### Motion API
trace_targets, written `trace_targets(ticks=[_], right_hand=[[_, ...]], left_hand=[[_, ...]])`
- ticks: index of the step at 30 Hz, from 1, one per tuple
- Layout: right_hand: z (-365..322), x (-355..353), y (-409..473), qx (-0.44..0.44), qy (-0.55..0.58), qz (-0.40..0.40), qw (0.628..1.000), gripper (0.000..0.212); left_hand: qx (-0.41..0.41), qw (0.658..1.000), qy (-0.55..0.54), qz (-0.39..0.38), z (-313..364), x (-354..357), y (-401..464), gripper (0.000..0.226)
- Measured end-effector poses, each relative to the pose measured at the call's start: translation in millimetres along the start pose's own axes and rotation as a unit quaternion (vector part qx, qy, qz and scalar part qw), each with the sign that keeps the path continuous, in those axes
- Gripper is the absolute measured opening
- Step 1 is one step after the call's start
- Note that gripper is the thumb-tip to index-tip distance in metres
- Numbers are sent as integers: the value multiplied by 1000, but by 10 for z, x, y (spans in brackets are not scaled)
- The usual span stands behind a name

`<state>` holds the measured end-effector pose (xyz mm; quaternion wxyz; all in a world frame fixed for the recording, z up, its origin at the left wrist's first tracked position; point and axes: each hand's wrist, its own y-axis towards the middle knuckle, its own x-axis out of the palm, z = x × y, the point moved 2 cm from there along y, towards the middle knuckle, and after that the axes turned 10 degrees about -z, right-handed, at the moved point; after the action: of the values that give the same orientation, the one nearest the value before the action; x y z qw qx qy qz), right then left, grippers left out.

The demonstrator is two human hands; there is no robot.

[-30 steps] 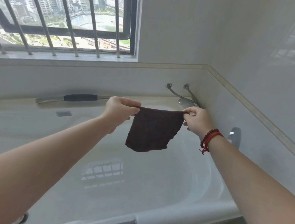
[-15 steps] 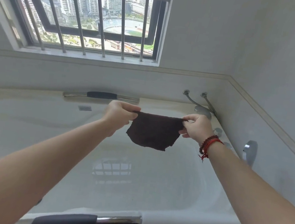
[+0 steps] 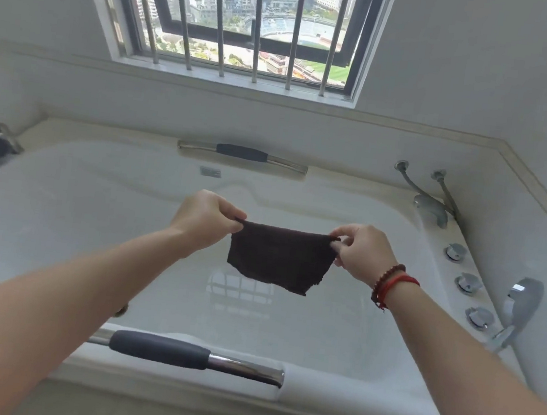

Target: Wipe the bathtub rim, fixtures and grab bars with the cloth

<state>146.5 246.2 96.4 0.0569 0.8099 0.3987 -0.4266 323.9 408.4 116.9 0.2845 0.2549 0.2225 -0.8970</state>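
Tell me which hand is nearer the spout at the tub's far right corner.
Right. The right hand pinches the cloth just left of the spout; the left hand holds the cloth's opposite corner, farther away.

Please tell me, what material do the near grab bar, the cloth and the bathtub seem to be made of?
Near grab bar: polished metal, probably chrome-plated, since its bare end mirrors the room; the dark matte sleeve looks like rubber or foam. Cloth: dark brown woven or knitted fabric, limp, with a ragged lower edge. Bathtub: glossy white, likely acrylic or enamel; the window reflects in its floor.
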Motion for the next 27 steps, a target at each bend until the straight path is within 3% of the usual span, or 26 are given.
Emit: trace_targets(ticks=[7,16,22,27], right_hand=[[-370,363,-26,-55,-4,-36,998,19],[-1072,1126,91,-55,-33,-112,992,20],[-1605,1791,174,-55,34,-66,996,18],[-1864,2281,228,-45,88,-52,994,14]], left_hand=[[-11,998,55,-2,-432,-431,-181,18],[-9,994,110,-28,-1143,-1174,-219,19],[-30,992,108,-52,-1746,-1837,-117,20],[-26,979,182,-90,-2181,-2144,-40,18]])
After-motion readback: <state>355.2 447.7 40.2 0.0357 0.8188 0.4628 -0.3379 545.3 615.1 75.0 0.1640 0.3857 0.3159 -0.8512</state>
